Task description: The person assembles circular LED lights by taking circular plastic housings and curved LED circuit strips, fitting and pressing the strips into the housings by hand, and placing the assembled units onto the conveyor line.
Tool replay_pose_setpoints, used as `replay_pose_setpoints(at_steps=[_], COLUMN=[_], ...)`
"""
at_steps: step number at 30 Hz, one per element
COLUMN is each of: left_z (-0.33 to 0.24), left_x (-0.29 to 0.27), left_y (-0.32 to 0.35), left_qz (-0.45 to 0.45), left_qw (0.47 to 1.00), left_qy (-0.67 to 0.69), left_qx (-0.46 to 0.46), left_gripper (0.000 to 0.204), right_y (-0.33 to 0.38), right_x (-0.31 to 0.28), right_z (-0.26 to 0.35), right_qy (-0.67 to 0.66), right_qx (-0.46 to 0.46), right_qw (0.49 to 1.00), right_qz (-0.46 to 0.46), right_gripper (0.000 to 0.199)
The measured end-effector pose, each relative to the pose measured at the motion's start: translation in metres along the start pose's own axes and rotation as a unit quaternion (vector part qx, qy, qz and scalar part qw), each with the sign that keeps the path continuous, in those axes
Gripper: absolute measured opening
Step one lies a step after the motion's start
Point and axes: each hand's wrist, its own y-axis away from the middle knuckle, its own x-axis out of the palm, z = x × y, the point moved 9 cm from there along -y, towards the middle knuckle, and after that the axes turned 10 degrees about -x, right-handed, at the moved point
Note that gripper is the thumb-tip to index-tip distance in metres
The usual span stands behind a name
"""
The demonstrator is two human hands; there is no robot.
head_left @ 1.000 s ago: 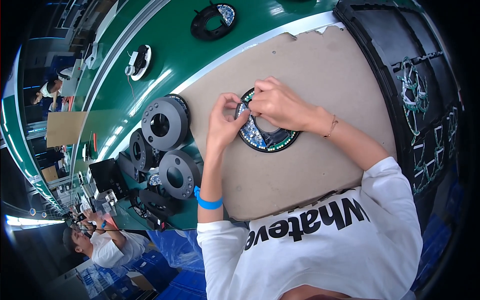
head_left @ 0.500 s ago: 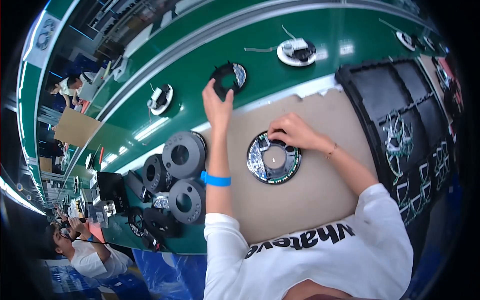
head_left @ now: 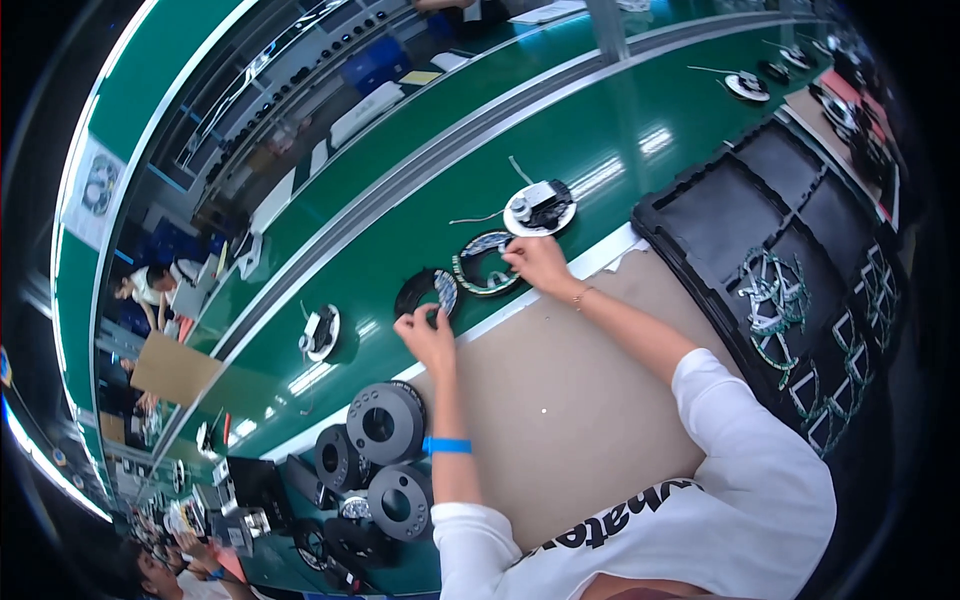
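My left hand (head_left: 428, 338) grips the near rim of a black ring-shaped housing (head_left: 408, 296), which has a silvery patch on its right side. It rests on the green bench surface. Right beside it lies a round black ring with a circuit board strip (head_left: 462, 277) along its edge. My right hand (head_left: 541, 264) pinches this ring at its right side, fingers closed. Just beyond stands a white round base with a grey-white motor-like part and wires (head_left: 541, 207). The brown mat (head_left: 570, 370) lies before me.
Several grey ring covers (head_left: 385, 423) are stacked at the left. A similar white assembly (head_left: 321, 332) stands on the far left bench. At the right, a black divided tray (head_left: 690, 225) holds bundled green-and-white strips (head_left: 775, 295). Another person (head_left: 165, 570) sits at lower left.
My right hand has carried the circuit-board ring from the brown mat to the green bench, beside the black housing. My left hand stays at that housing. The head view has shifted.
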Motion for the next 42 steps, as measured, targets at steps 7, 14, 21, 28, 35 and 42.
replay_pose_setpoints(at_steps=[7,14,21,28,35,42], left_z=[-0.032,-0.106,-0.132,-0.134,-0.137,-0.143], left_x=[-0.077,-0.047,-0.03,-0.034,-0.059,-0.098], left_y=[0.033,0.141,0.214,0.23,0.227,0.191], left_qz=[-0.026,0.304,0.382,0.357,0.32,0.234], left_qw=[0.999,0.937,0.905,0.912,0.916,0.933], left_qy=[0.018,0.099,0.097,0.124,0.113,0.217], left_qx=[0.034,0.143,0.158,0.162,0.213,0.168], left_gripper=[0.017,0.021,0.023,0.033,0.044,0.033], right_y=[-0.011,0.007,0.083,0.057,0.032,0.029], right_x=[-0.012,-0.182,-0.334,-0.369,-0.372,-0.259], right_z=[0.065,0.103,0.013,0.056,0.176,0.247], right_qy=[0.101,0.398,0.478,0.433,0.362,0.149], right_qx=[-0.172,-0.112,0.131,-0.012,-0.178,-0.275], right_qw=[0.961,0.845,0.811,0.863,0.913,0.948], right_qz=[0.194,0.338,0.309,0.26,0.064,0.063], right_gripper=[0.042,0.014,0.032,0.012,0.011,0.009])
